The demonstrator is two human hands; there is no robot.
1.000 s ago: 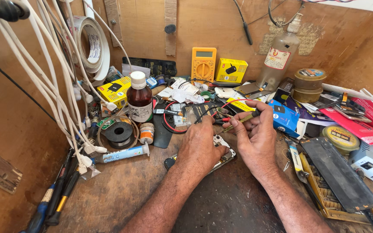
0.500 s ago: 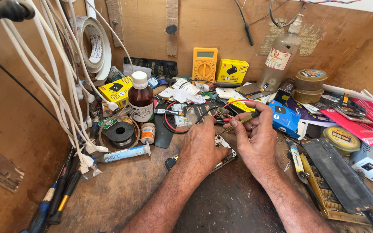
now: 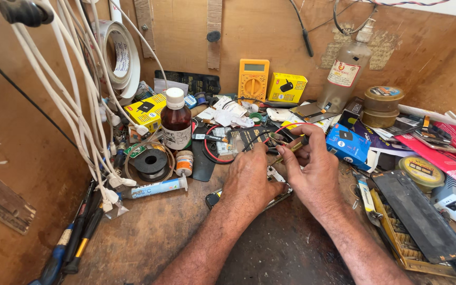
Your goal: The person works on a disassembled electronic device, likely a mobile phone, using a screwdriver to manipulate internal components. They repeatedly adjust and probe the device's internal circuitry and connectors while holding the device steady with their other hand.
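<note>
Pinching a small wired part (image 3: 276,138), the left hand (image 3: 252,177) has barely shifted; the right hand (image 3: 315,171) holds tweezers (image 3: 286,152) at it, their tip now closer, above the phone (image 3: 215,198).

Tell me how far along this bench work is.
Done: a phone lies flat under the hands. In hand: the left hand and right hand pinch thin wires above it; the right also grips a slim tool. Left: the wire ends hang free, joined to nothing visible.
</note>
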